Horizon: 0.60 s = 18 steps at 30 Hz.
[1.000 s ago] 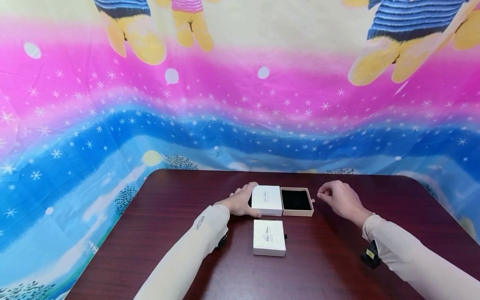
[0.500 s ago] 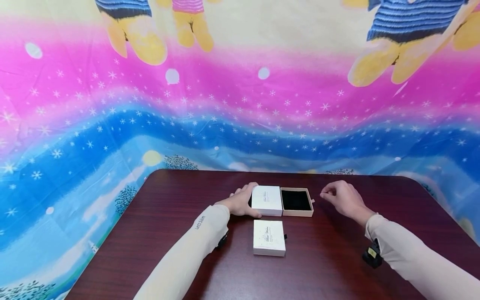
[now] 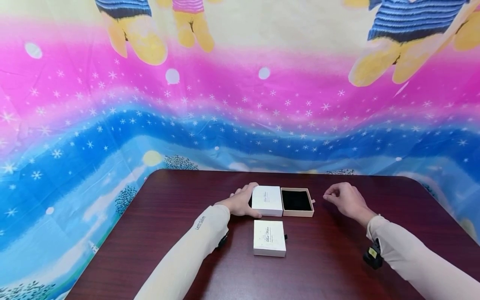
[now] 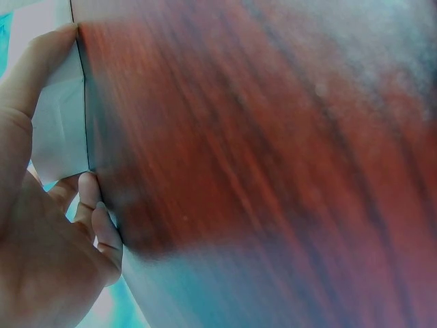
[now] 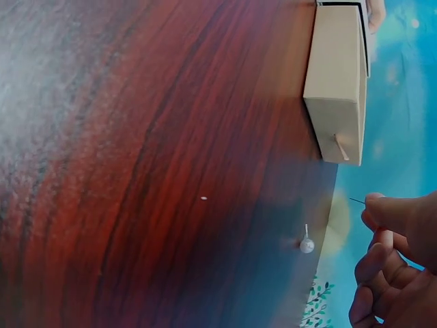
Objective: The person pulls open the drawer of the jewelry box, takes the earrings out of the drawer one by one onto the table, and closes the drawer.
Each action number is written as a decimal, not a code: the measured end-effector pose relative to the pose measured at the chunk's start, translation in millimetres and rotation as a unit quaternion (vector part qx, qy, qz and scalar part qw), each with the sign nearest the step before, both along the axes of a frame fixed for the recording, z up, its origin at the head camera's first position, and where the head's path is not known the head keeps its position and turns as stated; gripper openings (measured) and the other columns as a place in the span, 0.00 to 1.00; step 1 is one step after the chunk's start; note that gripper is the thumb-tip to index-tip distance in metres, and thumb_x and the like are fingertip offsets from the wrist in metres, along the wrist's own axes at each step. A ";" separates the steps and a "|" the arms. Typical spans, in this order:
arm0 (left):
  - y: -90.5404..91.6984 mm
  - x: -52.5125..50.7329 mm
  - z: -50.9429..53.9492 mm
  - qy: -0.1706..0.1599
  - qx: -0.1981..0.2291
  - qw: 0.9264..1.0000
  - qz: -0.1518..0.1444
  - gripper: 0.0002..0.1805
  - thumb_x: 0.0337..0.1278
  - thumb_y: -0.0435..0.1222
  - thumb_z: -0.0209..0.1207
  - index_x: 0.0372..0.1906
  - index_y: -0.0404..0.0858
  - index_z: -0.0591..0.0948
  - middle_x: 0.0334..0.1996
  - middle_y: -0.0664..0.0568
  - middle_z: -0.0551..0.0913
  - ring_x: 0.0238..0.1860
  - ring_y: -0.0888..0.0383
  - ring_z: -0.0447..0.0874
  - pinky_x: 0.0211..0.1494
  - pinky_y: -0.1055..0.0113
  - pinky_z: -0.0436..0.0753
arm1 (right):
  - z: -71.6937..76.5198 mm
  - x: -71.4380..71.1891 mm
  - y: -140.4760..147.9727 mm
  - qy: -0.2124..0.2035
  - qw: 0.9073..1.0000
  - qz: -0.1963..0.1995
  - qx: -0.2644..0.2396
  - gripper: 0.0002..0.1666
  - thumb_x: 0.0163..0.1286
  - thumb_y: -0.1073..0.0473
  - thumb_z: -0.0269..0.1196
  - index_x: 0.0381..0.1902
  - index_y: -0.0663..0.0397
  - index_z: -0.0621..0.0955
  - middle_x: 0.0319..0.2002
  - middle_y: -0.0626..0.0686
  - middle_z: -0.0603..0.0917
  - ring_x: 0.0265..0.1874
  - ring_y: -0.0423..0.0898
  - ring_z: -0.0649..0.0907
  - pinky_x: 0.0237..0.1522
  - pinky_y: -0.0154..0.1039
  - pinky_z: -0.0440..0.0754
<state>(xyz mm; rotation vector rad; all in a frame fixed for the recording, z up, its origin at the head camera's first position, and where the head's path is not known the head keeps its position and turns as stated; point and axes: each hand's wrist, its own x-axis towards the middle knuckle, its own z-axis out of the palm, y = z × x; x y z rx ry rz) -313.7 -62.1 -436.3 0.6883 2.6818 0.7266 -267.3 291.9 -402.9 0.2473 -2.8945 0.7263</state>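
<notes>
My left hand (image 3: 241, 203) grips a white cardboard box sleeve (image 3: 267, 200) from its left side, thumb at the front and fingers behind; the left wrist view shows the sleeve's white wall (image 4: 60, 123) between them. Out of the sleeve's right end stands a beige drawer (image 3: 297, 213) with a black lining (image 3: 295, 200). My right hand (image 3: 348, 202) is apart from it on the right. Thumb and index finger pinch a thin, dark, needle-like piece (image 5: 356, 200); the rest of it is hidden. Below lies a pearl-headed stud (image 5: 307, 244) with a short pin.
A second white box (image 3: 269, 236), closed, with a black tab (image 3: 286, 236), lies in front of the first. One tiny white piece (image 5: 203, 198) sits on the dark wooden table (image 3: 180, 250). A printed cloth (image 3: 240, 104) hangs behind the far edge.
My right hand has drawn slightly right, away from the drawer's tab. The left hand and both boxes stay where they were.
</notes>
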 end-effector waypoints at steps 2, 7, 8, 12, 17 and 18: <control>-0.4 0.3 0.1 -0.001 0.000 1.000 0.000 0.58 0.47 0.53 0.75 0.78 0.48 0.52 0.70 0.49 0.68 0.61 0.50 0.66 0.66 0.50 0.64 | -2.1 -1.1 1.1 -0.005 1.000 -0.004 0.001 0.06 0.68 0.59 0.66 0.35 0.54 0.89 0.26 0.48 0.80 0.26 0.44 0.73 0.29 0.39 0.67; -0.4 0.8 0.2 0.002 -0.001 1.000 0.000 0.58 0.47 0.53 0.75 0.78 0.47 0.52 0.70 0.48 0.67 0.61 0.50 0.66 0.67 0.49 0.64 | -6.3 -2.2 3.9 -0.009 1.000 -0.006 0.000 0.06 0.68 0.59 0.66 0.35 0.54 0.89 0.26 0.48 0.80 0.26 0.44 0.73 0.29 0.39 0.67; -0.2 0.8 0.5 0.002 0.000 1.000 0.000 0.58 0.47 0.53 0.75 0.78 0.47 0.52 0.70 0.48 0.67 0.61 0.50 0.66 0.67 0.49 0.64 | -7.0 -2.1 4.3 -0.010 1.000 -0.007 0.000 0.06 0.68 0.59 0.66 0.35 0.55 0.89 0.26 0.48 0.80 0.26 0.44 0.73 0.29 0.39 0.67; 0.6 1.5 1.5 0.003 0.004 1.000 -0.002 0.58 0.47 0.53 0.75 0.78 0.46 0.53 0.69 0.48 0.68 0.61 0.50 0.66 0.65 0.49 0.65 | -10.0 -1.5 5.7 -0.021 1.000 -0.013 -0.004 0.07 0.69 0.59 0.66 0.37 0.56 0.89 0.26 0.49 0.80 0.25 0.45 0.73 0.28 0.39 0.67; 0.3 1.4 0.9 0.006 0.003 1.000 -0.002 0.58 0.46 0.52 0.76 0.77 0.46 0.53 0.68 0.48 0.68 0.59 0.51 0.66 0.64 0.50 0.65 | -14.0 -2.0 7.0 -0.037 0.999 -0.017 -0.008 0.08 0.70 0.59 0.65 0.39 0.57 0.89 0.25 0.49 0.79 0.25 0.45 0.73 0.28 0.40 0.67; 0.1 1.6 1.3 0.006 0.002 1.000 -0.002 0.58 0.46 0.52 0.76 0.77 0.46 0.53 0.69 0.48 0.68 0.59 0.50 0.66 0.64 0.50 0.65 | -14.7 -2.3 7.6 -0.039 0.999 -0.017 -0.007 0.08 0.70 0.60 0.65 0.39 0.57 0.89 0.25 0.49 0.79 0.25 0.45 0.73 0.28 0.40 0.67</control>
